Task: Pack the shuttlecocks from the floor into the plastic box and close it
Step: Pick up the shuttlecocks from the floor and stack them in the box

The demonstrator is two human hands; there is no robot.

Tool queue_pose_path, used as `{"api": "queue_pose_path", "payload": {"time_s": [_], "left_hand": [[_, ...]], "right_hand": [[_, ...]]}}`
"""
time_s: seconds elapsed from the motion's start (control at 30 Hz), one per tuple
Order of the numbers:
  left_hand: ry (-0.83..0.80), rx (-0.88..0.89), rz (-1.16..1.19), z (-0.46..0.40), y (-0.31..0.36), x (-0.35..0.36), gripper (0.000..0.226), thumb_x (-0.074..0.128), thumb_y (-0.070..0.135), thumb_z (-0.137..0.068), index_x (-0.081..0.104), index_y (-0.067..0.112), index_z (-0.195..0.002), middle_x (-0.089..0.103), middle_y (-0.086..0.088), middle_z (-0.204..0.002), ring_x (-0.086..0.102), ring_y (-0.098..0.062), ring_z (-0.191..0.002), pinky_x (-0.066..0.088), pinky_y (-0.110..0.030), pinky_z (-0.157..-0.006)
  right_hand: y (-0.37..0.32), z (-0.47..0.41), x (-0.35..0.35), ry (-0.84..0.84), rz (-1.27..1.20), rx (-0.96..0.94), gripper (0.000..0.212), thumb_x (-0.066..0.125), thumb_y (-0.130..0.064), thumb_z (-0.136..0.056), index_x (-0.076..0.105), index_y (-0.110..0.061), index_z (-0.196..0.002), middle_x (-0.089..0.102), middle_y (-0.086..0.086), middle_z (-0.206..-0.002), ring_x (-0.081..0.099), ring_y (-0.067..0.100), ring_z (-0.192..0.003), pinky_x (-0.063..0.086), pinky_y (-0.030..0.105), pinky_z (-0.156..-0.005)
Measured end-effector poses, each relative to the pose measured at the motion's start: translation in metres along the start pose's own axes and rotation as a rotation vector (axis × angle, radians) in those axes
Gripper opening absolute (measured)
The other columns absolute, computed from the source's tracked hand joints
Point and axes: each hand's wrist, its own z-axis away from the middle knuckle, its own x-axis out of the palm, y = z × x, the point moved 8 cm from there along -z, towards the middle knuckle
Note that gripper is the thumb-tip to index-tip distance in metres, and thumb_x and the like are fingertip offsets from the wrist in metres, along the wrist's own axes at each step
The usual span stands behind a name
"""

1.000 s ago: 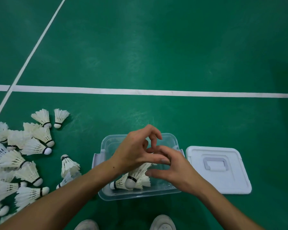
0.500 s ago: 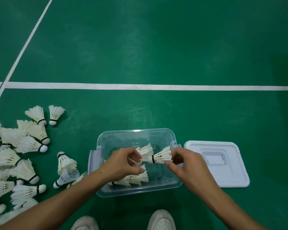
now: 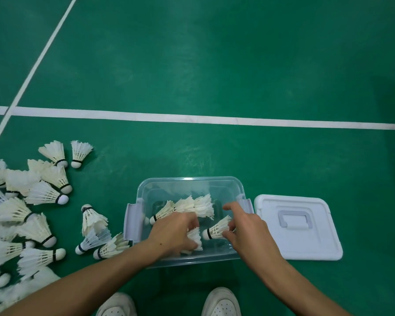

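Left hand (image 3: 172, 232) hides shuttlecocks (image 3: 193, 239) inside plastic box (image 3: 192, 180); grip unclear

Green court floor (image 3: 214, 65), white lines (image 3: 192, 118) crossing; white shoes (image 3: 221, 303) at bottom edge.

Green court floor (image 3: 214, 65) w/ white lines (image 3: 192, 118), soft overhead glare

One box (image 3: 144, 190), one lid (image 3: 317, 242), two shoes (image 3: 221, 303), many shuttlecocks (image 3: 43, 193).
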Motion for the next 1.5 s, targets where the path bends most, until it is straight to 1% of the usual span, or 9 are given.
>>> {"api": "queue_pose_path", "payload": {"time_s": [0.17,0.33,0.47,0.8,0.97,1.1,1.2,1.37,1.5], "left_hand": [[0.001,0.005,0.099,0.007,-0.006,-0.005,0.051,0.085,0.043,-0.079,0.059,0.038,-0.122,0.067,0.02,-0.122,0.062,-0.006,-0.103,0.057,-0.034,-0.088],[-0.006,0.01,0.136,0.01,-0.008,-0.006,0.051,0.088,0.042,-0.078,0.06,0.037,-0.121,0.066,0.019,-0.121,0.063,-0.006,-0.105,0.058,-0.035,-0.089],[-0.003,-0.003,0.115,0.007,-0.008,-0.006,0.05,0.087,0.041,-0.078,0.06,0.038,-0.119,0.068,0.018,-0.123,0.064,-0.007,-0.105,0.058,-0.037,-0.089],[0.042,-0.024,-0.047,-0.003,0.0,-0.007,0.048,0.079,0.043,-0.087,0.065,0.035,-0.132,0.073,0.011,-0.126,0.067,-0.016,-0.112,0.05,-0.033,-0.082],[0.022,-0.014,-0.006,-0.002,0.0,-0.008,0.066,0.086,0.049,-0.081,0.06,0.032,-0.139,0.073,0.01,-0.13,0.066,-0.016,-0.118,0.056,-0.036,-0.091],[0.162,0.046,-0.006,0.018,0.007,-0.04,0.06,0.081,0.059,-0.082,0.063,0.034,-0.133,0.075,0.014,-0.12,0.071,-0.009,-0.105,0.06,-0.037,-0.089],[0.297,0.072,0.238,0.035,-0.001,-0.076,0.048,0.08,0.06,-0.082,0.07,0.031,-0.119,0.077,0.016,-0.105,0.072,0.001,-0.086,0.063,-0.035,-0.081],[0.48,0.083,0.467,0.061,-0.029,-0.139,0.047,0.079,0.056,-0.086,0.071,0.026,-0.121,0.075,0.014,-0.108,0.073,0.001,-0.091,0.064,-0.027,-0.081],[0.573,0.046,0.421,0.093,-0.066,-0.176,0.051,0.075,0.054,-0.088,0.067,0.024,-0.128,0.073,0.011,-0.114,0.072,0.0,-0.095,0.064,-0.028,-0.083]], "right_hand": [[-0.002,-0.01,0.017,-0.114,-0.132,0.038,0.055,0.079,-0.017,-0.092,0.053,-0.029,-0.138,0.065,-0.008,-0.089,0.062,0.007,-0.073,0.059,0.032,-0.07],[0.0,-0.022,0.042,-0.191,-0.306,0.133,0.052,0.084,-0.011,-0.087,0.056,-0.027,-0.128,0.067,-0.002,-0.088,0.069,0.013,-0.069,0.063,0.032,-0.061],[-0.002,-0.027,0.061,-0.254,-0.325,0.153,0.055,0.089,-0.015,-0.081,0.058,-0.025,-0.125,0.07,-0.005,-0.084,0.065,0.006,-0.072,0.058,0.028,-0.07],[-0.004,-0.036,0.073,-0.341,-0.234,0.147,0.058,0.086,-0.013,-0.086,0.055,-0.021,-0.135,0.062,-0.007,-0.094,0.063,0.012,-0.086,0.059,0.033,-0.085],[-0.003,-0.036,0.063,-0.359,-0.204,0.154,0.062,0.079,-0.014,-0.092,0.049,-0.02,-0.145,0.07,0.0,-0.11,0.069,0.019,-0.102,0.059,0.038,-0.093],[-0.006,-0.031,0.036,-0.305,-0.238,0.126,0.056,0.078,-0.02,-0.094,0.051,-0.023,-0.143,0.07,0.0,-0.116,0.069,0.016,-0.101,0.06,0.039,-0.091],[-0.012,-0.03,0.01,-0.22,-0.278,0.091,0.049,0.08,-0.025,-0.093,0.058,-0.024,-0.137,0.072,-0.007,-0.108,0.071,0.011,-0.095,0.061,0.04,-0.09],[-0.043,-0.041,-0.022,-0.053,-0.372,-0.009,0.044,0.083,-0.034,-0.088,0.063,-0.027,-0.127,0.075,-0.014,-0.088,0.072,0.0,-0.08,0.061,0.037,-0.085],[-0.095,-0.054,-0.031,-0.045,-0.34,-0.168,0.054,0.081,-0.04,-0.09,0.055,-0.027,-0.136,0.074,-0.015,-0.097,0.071,-0.001,-0.085,0.06,0.03,-0.082]]}}
